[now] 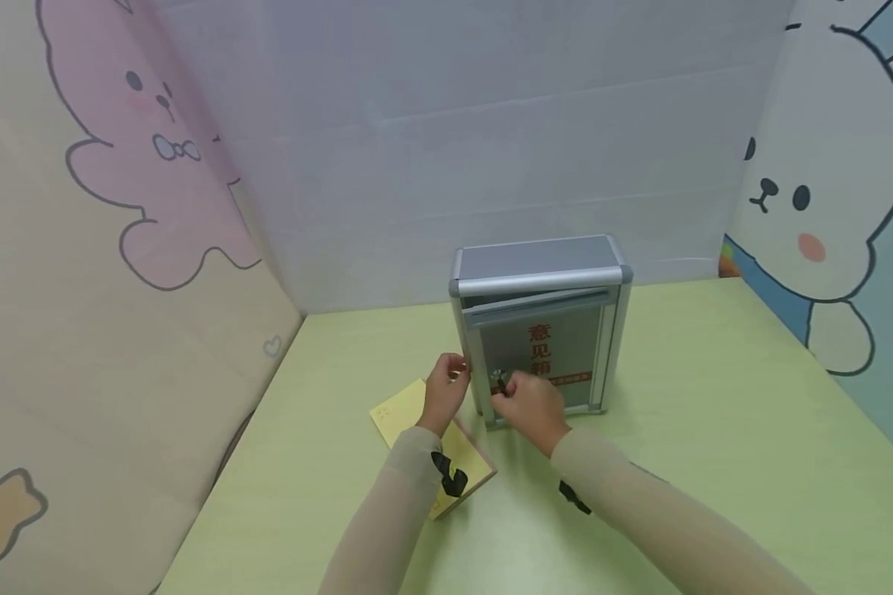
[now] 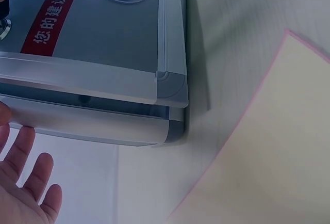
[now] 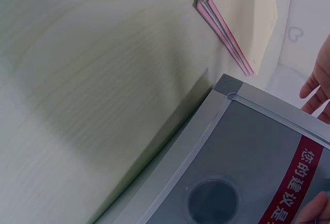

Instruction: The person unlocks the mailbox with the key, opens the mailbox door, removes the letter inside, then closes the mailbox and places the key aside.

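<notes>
A grey, aluminium-framed suggestion box (image 1: 543, 263) with red Chinese lettering stands upright on the table. Its front door (image 1: 517, 355) sits slightly ajar, with a dark gap along the frame in the left wrist view. At the silver lock (image 1: 499, 377) on the door's left side, my right hand (image 1: 534, 406) pinches a small key with a black head (image 2: 4, 6). My left hand (image 1: 444, 392) is at the box's left side edge, thumb and fingertips against the frame and the other fingers (image 2: 40, 175) spread loosely.
Left of the box, partly under my left forearm, lies a stack of yellow paper pads (image 1: 402, 413) with pink edges. The pale green table (image 1: 714, 463) meets a white back wall covering (image 1: 491, 149) and side panels with cartoon animals.
</notes>
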The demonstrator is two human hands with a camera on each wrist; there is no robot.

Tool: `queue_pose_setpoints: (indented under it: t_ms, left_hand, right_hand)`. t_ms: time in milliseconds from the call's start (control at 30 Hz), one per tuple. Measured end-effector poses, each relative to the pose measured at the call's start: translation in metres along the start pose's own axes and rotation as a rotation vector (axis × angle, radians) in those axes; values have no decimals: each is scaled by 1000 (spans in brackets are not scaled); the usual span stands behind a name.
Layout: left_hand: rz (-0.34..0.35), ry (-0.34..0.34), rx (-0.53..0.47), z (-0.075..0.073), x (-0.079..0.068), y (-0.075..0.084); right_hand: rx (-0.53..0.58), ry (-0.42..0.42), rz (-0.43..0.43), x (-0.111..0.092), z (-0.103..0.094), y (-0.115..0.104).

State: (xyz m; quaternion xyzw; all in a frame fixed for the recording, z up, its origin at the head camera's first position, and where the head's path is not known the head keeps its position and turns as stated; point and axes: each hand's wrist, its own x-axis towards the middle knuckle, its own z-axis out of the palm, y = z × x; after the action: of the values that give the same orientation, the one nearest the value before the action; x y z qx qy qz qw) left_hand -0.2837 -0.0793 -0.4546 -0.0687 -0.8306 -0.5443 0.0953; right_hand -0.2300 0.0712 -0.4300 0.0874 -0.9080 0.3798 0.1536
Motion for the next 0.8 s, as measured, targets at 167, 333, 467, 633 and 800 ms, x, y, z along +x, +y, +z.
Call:
queue_pose_setpoints:
  t_ms: [167, 333, 467, 633, 800]
  left_hand:
    - [-20, 6, 0, 0, 1, 1]
    - [-44, -11, -8, -1, 1, 2]
    - [-54, -12, -4, -1, 1, 2]
    - [-36, -24, -6, 0, 2, 2]
    - [-50, -46, 1, -3, 2, 3]
  right_hand:
    - [-5, 7, 2, 2, 2, -2]
    - [-6, 8, 17, 3, 3, -3]
    - [-5, 3, 26, 5, 4, -2]
    - [-17, 23, 6, 7, 5, 0]
    - [-24, 37, 1, 9, 8, -1]
